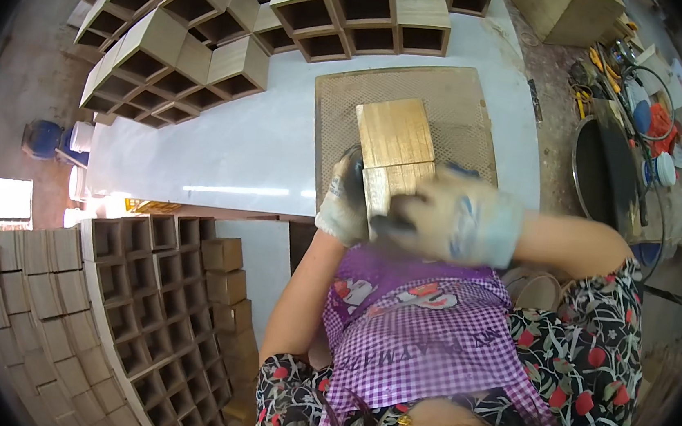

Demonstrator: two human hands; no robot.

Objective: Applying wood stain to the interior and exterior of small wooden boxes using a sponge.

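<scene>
A square wooden box (pixel 395 140) stands on a brown mesh mat (pixel 344 98) at the near edge of the white table (pixel 232 145). My left hand (pixel 345 197), in a worn grey glove, grips the box's near left side. My right hand (pixel 455 217), gloved too and blurred by motion, presses against the box's near face. Something dark shows under its fingers, but I cannot tell what it is.
Open wooden boxes are stacked at the table's far left (pixel 167 57) and far end (pixel 360 14). More box stacks (pixel 144 293) stand on the floor at lower left. A dark round basin (pixel 603 173) and cluttered tools lie to the right.
</scene>
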